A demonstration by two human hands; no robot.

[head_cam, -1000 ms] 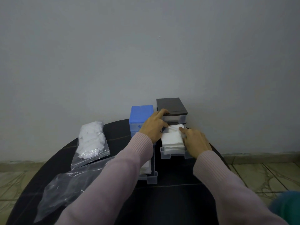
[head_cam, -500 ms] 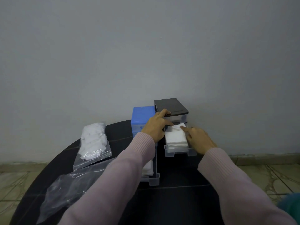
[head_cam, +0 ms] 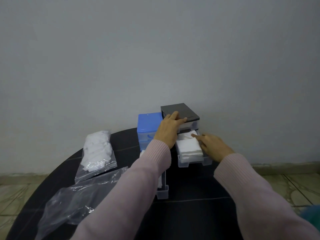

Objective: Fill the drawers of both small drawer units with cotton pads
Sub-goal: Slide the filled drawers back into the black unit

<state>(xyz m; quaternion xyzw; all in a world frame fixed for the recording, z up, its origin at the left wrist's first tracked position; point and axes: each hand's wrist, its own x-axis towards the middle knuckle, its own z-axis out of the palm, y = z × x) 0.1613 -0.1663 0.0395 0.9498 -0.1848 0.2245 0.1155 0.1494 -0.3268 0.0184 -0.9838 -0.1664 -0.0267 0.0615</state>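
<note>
- Only one mark was seen on the blue drawer unit [head_cam: 148, 126]: a curved blue shape on its clear front, too blurred to be read as writing; no legible brand or label was made out anywhere.
- The black drawer unit [head_cam: 180, 113] was set just beside the blue one, both at the far edge of the round black table [head_cam: 187, 213], against the grey wall.
- The left hand [head_cam: 168, 129] was laid over the front edge of the black unit's top, fingers stretched forward and gripping nothing.
- The right hand [head_cam: 213, 146] was held at the right side of the pulled-out clear drawer [head_cam: 194, 161], its forefinger pressed on the cotton pads [head_cam: 189, 147] stacked inside; whether the other fingers were curled on the drawer wall could not be told.
- A second open drawer [head_cam: 162, 192], below the blue unit, was largely hidden by the left sleeve, with a little white showing inside.
- A clear bag of pads [head_cam: 97, 149] was lying at the left, and a crumpled empty-looking bag [head_cam: 76, 201] nearer, its lower end cut off by the frame.
</note>
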